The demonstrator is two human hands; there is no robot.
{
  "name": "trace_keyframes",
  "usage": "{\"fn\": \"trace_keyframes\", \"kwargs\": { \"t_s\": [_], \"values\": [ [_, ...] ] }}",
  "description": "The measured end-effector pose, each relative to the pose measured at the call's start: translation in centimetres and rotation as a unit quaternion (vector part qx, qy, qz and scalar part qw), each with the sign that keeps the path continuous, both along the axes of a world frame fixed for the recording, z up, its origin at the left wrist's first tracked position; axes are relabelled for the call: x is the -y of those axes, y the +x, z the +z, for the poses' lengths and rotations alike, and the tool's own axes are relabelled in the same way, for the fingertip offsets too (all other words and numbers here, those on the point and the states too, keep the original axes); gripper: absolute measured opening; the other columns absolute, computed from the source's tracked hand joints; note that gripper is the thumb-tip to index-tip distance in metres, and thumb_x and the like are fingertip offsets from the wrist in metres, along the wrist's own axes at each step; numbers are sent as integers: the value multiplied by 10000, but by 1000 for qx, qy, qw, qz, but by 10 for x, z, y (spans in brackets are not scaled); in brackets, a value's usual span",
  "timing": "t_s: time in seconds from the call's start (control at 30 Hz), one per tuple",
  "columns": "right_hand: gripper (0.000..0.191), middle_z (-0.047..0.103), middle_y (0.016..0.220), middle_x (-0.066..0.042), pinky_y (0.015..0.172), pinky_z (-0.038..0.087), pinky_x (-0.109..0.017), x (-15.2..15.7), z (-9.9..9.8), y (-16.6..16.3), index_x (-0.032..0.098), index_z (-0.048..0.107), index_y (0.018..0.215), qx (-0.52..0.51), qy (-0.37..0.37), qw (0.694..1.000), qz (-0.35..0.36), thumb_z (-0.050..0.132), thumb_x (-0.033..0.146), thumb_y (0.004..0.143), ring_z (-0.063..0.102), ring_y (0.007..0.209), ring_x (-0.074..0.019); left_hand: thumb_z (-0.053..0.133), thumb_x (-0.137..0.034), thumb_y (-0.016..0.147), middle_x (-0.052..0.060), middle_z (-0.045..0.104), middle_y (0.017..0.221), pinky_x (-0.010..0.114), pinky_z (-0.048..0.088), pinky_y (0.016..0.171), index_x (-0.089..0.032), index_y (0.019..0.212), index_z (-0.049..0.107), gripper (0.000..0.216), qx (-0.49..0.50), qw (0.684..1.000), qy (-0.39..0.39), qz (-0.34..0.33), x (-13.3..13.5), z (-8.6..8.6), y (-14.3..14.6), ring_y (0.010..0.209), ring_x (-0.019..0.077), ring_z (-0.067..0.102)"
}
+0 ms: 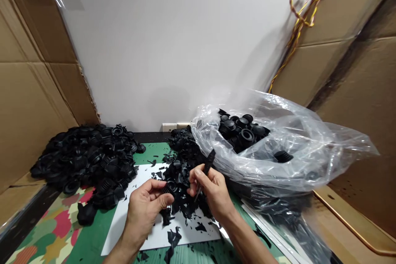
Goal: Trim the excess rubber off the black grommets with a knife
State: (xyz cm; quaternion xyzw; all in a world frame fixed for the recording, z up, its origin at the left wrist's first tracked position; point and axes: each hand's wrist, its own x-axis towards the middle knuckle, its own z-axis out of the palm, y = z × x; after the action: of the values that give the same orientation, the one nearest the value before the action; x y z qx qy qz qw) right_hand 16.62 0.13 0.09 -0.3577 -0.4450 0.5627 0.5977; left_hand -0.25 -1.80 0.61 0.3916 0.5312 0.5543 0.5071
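Note:
My left hand [147, 207] pinches a round black ribbed rubber plug [168, 189] between thumb and fingers, over a white board. In my right hand [212, 187], closed around it, is a craft knife [209, 161] with a black handle angled up and a thin metal tip pointing down. The knife tip is a short way right of the plug, apart from it. Beneath both hands, black rubber scraps [185, 206] are scattered on the white board [119, 231]. My fingers partly cover the plug.
A large heap of black plugs [93, 156] lies on the left. At right, a clear plastic bag [297, 165] holds more plugs. A scrap pile [188, 144] sits behind my hands, before the wall. Cardboard panels [34, 70] flank both sides; yellow twisted wire [298, 29] hangs upper right.

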Motion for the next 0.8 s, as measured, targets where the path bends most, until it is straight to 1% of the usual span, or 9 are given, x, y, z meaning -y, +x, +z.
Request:
{"fn": "trace_keyframes", "kwargs": {
  "t_s": [0.07,0.13,0.23,0.33,0.47,0.53,0.6,0.73,0.8],
  "values": [
    [357,553,583,31,409,393,-224,1,-2,-3,156,590,717,-2,-26,999,35,691,498,717,418,364,-63,880,-297,344,-19,638,478,222,449,475,-140,655,672,406,-31,999,7,22,1,1,1,460,119,555],
    [378,549,610,33,341,272,-189,2,-3,-6,144,616,766,22,-42,997,66,708,503,692,312,340,-26,869,-285,354,-26,637,479,230,459,476,-153,645,676,374,-50,998,18,33,2,3,2,465,126,561],
    [381,487,583,45,337,168,-177,5,-4,-10,129,633,749,75,-41,992,97,702,500,702,246,373,-20,857,-258,396,-30,647,501,240,483,493,-171,653,682,323,-65,997,39,27,3,4,3,487,140,587],
    [355,453,556,50,346,174,-178,5,-7,-12,131,636,739,107,-35,991,79,692,481,720,250,391,-31,849,-222,420,-25,663,525,238,495,503,-172,689,696,313,-57,997,52,17,3,3,3,499,143,597],
    [387,552,617,11,355,215,-186,4,-12,-13,131,655,799,110,-48,992,35,696,505,708,298,398,-43,835,-207,498,34,734,707,255,537,625,-166,775,716,304,-12,997,67,-36,0,-3,0,659,180,667],
    [420,553,605,10,362,229,-191,4,-13,-14,128,657,808,104,-55,992,43,696,531,698,308,396,-47,823,-221,560,62,744,835,258,539,676,-169,837,720,300,4,995,81,-64,0,-6,-1,762,196,676],
    [435,503,547,34,365,228,-193,5,-12,-16,128,649,798,92,-58,992,57,705,544,681,299,388,-49,806,-256,610,71,729,901,254,537,657,-176,893,715,308,13,992,95,-77,-1,-8,-3,775,193,661],
    [380,501,574,44,363,217,-197,7,-10,-22,138,639,805,65,-68,994,63,730,476,657,270,378,-39,778,-308,648,28,683,775,223,490,533,-182,941,711,326,-3,994,82,-77,-1,-7,-2,613,140,582],
    [317,535,616,32,373,236,-203,8,-9,-24,139,651,799,69,-77,993,50,724,413,658,281,382,-39,780,-312,632,32,685,768,219,474,527,-179,953,716,353,-21,995,63,-77,0,-4,-2,636,153,588]
  ]
}}
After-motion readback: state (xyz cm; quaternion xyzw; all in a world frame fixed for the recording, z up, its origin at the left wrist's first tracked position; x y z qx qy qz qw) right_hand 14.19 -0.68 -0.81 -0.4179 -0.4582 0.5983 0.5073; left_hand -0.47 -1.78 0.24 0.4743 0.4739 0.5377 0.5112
